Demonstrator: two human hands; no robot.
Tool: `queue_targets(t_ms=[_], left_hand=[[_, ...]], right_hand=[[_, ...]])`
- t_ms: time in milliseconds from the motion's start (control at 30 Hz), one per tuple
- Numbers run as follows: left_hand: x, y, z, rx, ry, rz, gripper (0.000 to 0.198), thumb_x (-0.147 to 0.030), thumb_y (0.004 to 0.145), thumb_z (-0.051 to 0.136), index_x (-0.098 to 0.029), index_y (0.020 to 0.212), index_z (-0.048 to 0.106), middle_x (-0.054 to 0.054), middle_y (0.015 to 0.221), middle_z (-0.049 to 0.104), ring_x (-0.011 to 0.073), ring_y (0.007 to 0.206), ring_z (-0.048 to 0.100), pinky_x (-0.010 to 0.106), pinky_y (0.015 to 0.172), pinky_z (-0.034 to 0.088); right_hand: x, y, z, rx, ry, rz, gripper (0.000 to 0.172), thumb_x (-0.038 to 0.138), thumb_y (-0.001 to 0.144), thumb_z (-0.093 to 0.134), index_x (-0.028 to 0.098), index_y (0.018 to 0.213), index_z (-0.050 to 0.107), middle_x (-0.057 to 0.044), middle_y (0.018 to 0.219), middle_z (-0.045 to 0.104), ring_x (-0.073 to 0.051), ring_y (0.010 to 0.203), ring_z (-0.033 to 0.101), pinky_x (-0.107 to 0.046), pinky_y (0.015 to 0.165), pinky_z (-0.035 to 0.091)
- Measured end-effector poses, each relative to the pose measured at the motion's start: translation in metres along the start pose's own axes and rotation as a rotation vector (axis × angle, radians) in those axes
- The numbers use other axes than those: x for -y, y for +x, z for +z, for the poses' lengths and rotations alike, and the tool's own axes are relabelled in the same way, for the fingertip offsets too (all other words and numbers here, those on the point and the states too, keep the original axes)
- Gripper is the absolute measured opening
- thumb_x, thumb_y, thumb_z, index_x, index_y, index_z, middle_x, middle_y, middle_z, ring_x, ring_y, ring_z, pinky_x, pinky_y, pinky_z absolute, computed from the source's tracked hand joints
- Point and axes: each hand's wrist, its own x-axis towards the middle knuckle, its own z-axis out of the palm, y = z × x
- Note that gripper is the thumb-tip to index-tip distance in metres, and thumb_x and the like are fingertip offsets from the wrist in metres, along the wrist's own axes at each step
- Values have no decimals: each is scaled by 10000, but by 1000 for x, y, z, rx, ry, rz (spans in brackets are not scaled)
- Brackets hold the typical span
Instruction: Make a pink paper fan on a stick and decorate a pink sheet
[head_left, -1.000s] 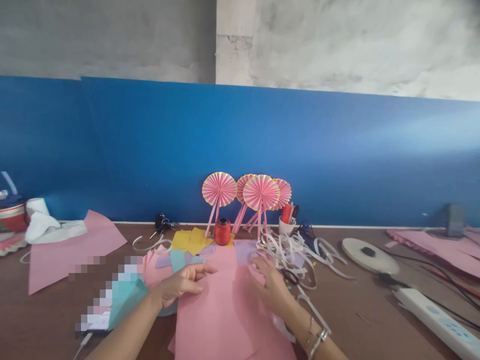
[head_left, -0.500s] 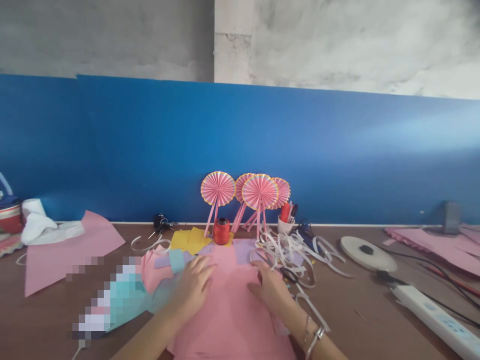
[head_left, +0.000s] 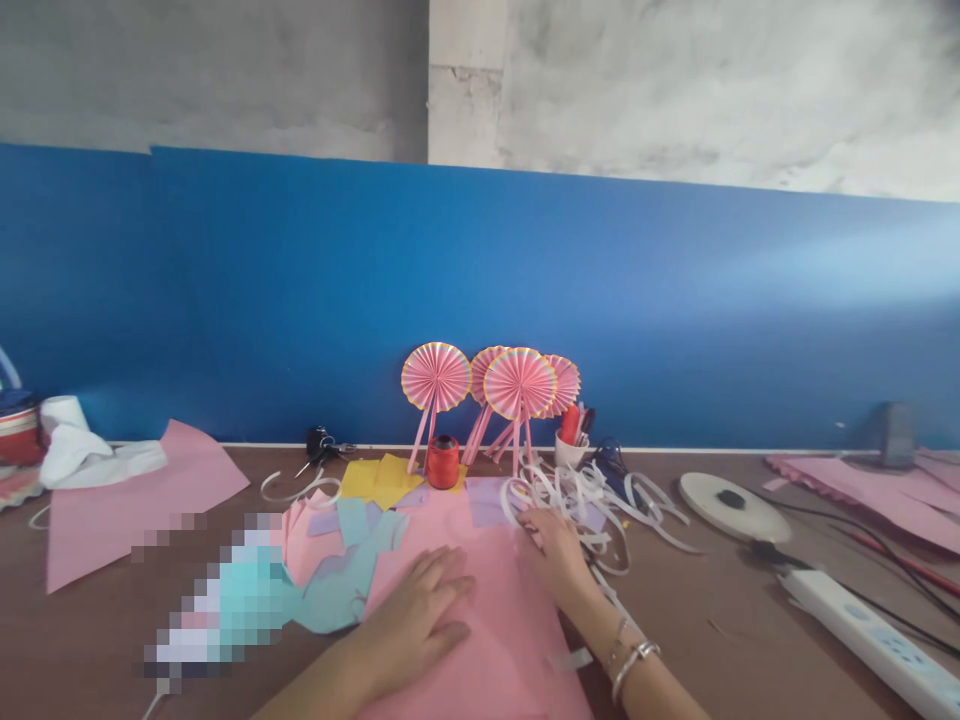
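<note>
A sheet of pink paper [head_left: 480, 640] lies in front of me. My left hand [head_left: 424, 610] rests flat on its left half, fingers stretched out and holding nothing. At the sheet's upper right edge is my right hand [head_left: 559, 555], with a bracelet on the wrist. Its fingers are bent beside a tangle of white strips [head_left: 577, 490]; what lies under them is hidden. A spool of red thread [head_left: 443, 464] stands beyond the paper. Behind it, several pink pleated paper fans [head_left: 520, 384] on sticks stand against the blue panel.
Yellow paper [head_left: 381, 482] and teal paper scraps [head_left: 345, 580] lie to the left, with a large pink sheet [head_left: 142, 500] farther out. A white cup [head_left: 570, 453] holds pens. On the right are a round white lid [head_left: 735, 507] and a power strip [head_left: 870, 640] with cables.
My left hand has slid nearer and to the right over the pink paper, uncovering teal scraps. My right hand has shifted right, over where a dark-handled tool showed.
</note>
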Motion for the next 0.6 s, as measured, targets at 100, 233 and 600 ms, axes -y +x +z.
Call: queue_targets(t_ms=[100, 233, 600], left_hand=[[3, 5, 3, -35, 48, 20, 492, -462, 859, 493, -250, 1302, 504, 130, 1454, 372, 334, 1345, 285, 566, 1087, 222], [1, 11, 2, -141, 135, 47, 353, -332, 875, 496, -230, 1201, 586, 121, 1322, 529, 322, 1261, 407, 573, 1064, 260], [-2, 13, 11, -424, 31, 177, 506, -207, 917, 391, -271, 1410, 298, 112, 1323, 479, 254, 1231, 424, 468, 1023, 380]], right_hand=[[12, 1, 0, -8, 214, -36, 149, 234, 857, 441, 195, 806, 576, -48, 779, 638, -208, 775, 571, -333, 736, 412], [28, -4, 1, -8, 274, -73, 140, 247, 869, 432, 203, 786, 537, -24, 727, 602, -180, 722, 550, -295, 702, 412], [59, -19, 10, 172, 322, -142, 384, 127, 831, 433, 186, 1205, 494, -76, 921, 672, -205, 825, 582, -316, 761, 445]])
